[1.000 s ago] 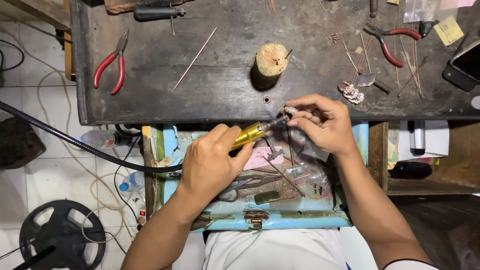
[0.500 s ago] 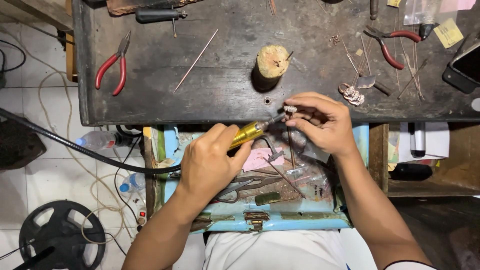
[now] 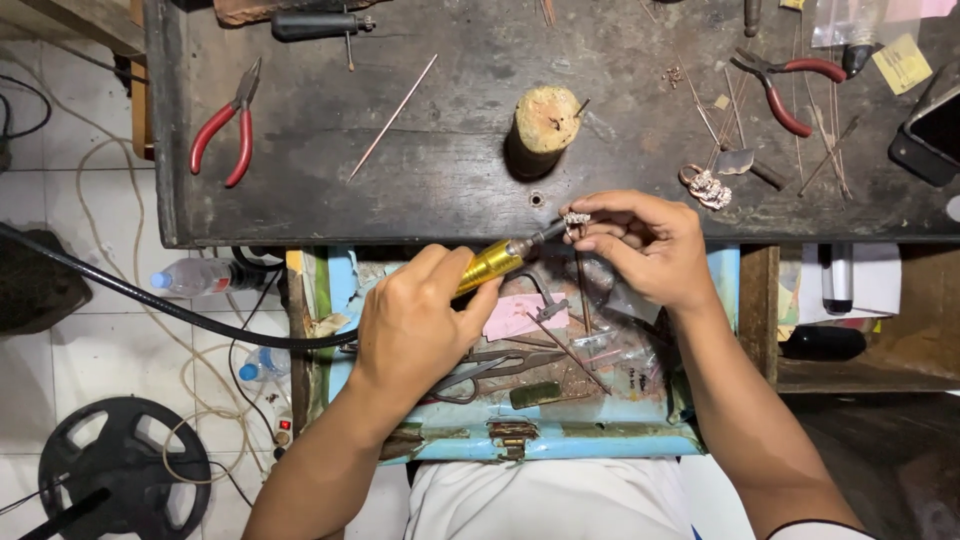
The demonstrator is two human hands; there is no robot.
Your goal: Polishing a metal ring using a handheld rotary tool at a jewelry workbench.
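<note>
Dark, scarred wooden counter (image 3: 450, 180) above an open pale-blue metal drawer (image 3: 600, 440) full of wire offcuts, scissors and scraps; white tiled floor (image 3: 100, 340) to the left.

Left hand (image 3: 415, 325) closed around a brass-yellow rotary handpiece (image 3: 490, 265) fed by a thick black flexible shaft (image 3: 150, 300), bit end angled up and to the right. Right hand (image 3: 640, 245) pinched shut on a small silvery openwork metal piece (image 3: 576, 219), held at the counter's front edge, just over the drawer. Bit tip touching or just beside that piece; exact contact too small to tell.

Nearby on the counter: a stubby pale wooden peg (image 3: 545, 120) standing upright, red-handled pliers (image 3: 225, 135) at left, a thin copper-coloured rod (image 3: 395, 115), and a second silvery filigree piece (image 3: 705, 187) by the right hand.

Likely risks: bit skating off the tiny piece into the pinching fingertips, given how close they sit; piece snatched loose and dropped into the drawer clutter; delicate openwork bent or ground too thin under heavy pressure.
</note>
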